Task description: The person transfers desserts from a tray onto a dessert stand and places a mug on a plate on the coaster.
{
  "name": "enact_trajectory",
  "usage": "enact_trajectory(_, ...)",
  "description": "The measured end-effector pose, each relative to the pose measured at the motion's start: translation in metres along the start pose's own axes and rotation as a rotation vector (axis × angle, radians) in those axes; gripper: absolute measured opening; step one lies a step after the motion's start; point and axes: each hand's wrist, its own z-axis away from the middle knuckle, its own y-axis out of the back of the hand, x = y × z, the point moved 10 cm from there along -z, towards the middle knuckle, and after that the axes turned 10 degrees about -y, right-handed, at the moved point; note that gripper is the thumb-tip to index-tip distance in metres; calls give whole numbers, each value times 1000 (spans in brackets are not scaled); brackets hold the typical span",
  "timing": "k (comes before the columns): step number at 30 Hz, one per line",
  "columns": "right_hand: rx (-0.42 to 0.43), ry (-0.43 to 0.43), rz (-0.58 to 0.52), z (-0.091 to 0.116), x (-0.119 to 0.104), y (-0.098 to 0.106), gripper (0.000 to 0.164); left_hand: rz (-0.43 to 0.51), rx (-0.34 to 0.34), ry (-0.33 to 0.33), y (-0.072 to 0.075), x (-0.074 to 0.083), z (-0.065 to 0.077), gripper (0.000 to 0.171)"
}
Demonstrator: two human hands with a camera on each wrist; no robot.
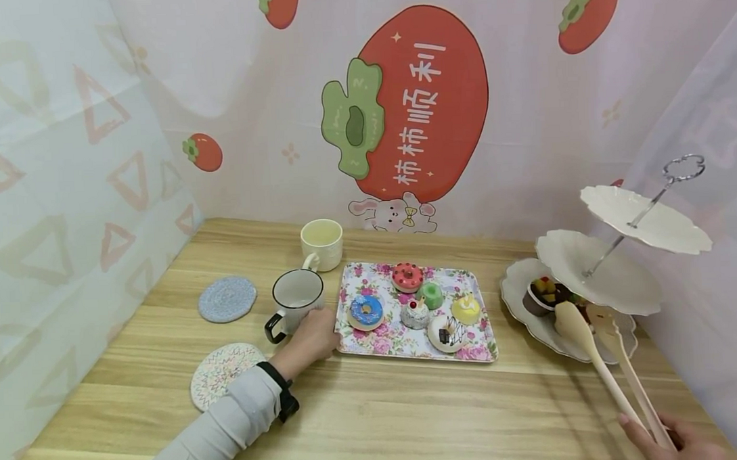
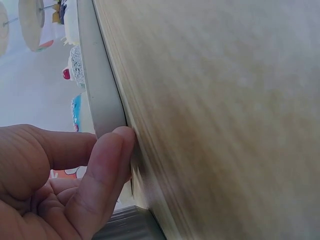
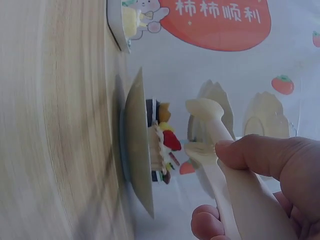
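My left hand (image 1: 311, 337) pinches the left edge of a floral tray (image 1: 372, 346) between thumb and fingers; the left wrist view shows the fingertips at the tray's rim (image 2: 102, 85). On the tray sit a blue donut (image 1: 366, 312), a red donut (image 1: 408, 277), a white donut (image 1: 447, 334) and several small cakes. My right hand (image 1: 674, 443) grips cream-coloured tongs (image 1: 599, 364), their tips apart. These tips overlap the bottom plate (image 1: 519, 285) of a tiered stand in the head view. A dark cup of dessert (image 1: 538, 297) and other sweets lie on that plate.
A white mug with a black rim (image 1: 297, 293) stands right beside my left hand, a cream mug (image 1: 322, 245) behind it. Two round coasters, one blue (image 1: 227, 298) and one white (image 1: 218, 374), lie at the left. The stand's upper plates (image 1: 645, 217) overhang the bottom plate.
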Motion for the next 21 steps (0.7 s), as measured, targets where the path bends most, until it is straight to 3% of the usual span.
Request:
enact_trajectory(5, 100, 94, 57, 12, -23, 0, 77, 5, -10, 22, -1, -2, -1, 19)
enact_trajectory(10, 89, 218, 76, 22, -50, -6, 79, 16, -20, 41, -3, -3, 0, 17)
enact_trajectory(16, 129, 414, 51, 40, -80, -11, 61, 5, -7, 24, -2, -1, 1, 17)
enact_trajectory(21, 143, 520, 34, 53, -99, -16, 53, -4, 4, 17, 0, 0, 0, 16)
